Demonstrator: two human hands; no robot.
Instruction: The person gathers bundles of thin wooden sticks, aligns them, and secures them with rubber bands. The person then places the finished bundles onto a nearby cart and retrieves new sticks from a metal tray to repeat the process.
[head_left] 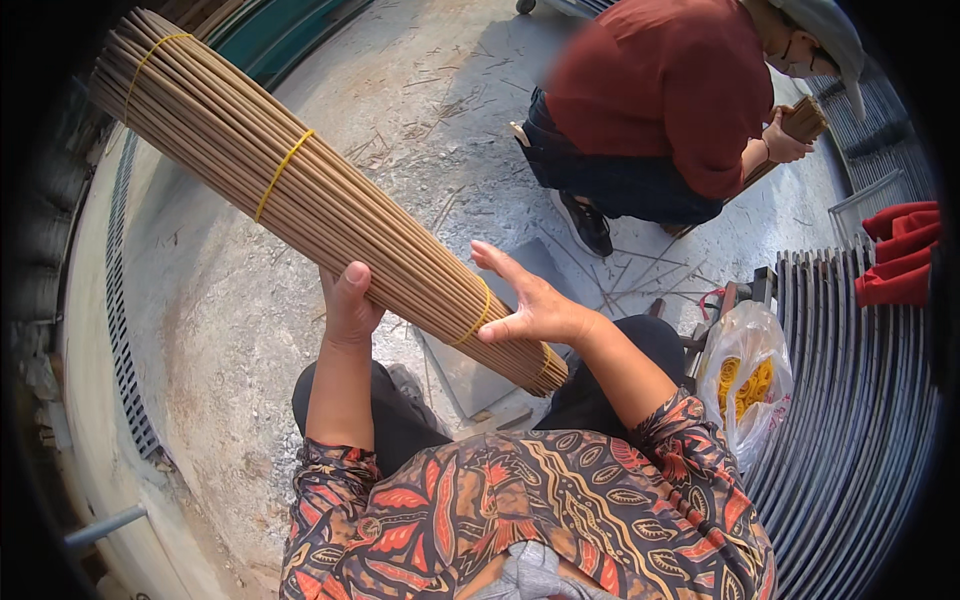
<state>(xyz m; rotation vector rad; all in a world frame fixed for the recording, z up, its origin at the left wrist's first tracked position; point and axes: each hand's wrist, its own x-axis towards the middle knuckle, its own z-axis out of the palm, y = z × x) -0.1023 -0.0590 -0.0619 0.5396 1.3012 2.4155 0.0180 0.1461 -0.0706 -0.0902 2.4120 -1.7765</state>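
Note:
A long bundle of thin brown sticks slants from the upper left down to my knees. Several yellow rubber bands circle it along its length. My left hand supports it from below near the middle, thumb up and the other fingers hidden behind the sticks. Beside the lower end is my right hand, its fingers spread and its thumb at the band there; whether the thumb presses on the sticks I cannot tell. The bundle's lower tip sits between my knees, above a grey slab.
A clear plastic bag of yellow rubber bands hangs at my right, beside stacked grey metal racks. Ahead on the right, a crouching person in a dark red top holds another stick bundle. Loose sticks litter the concrete floor. Red cloth lies at right.

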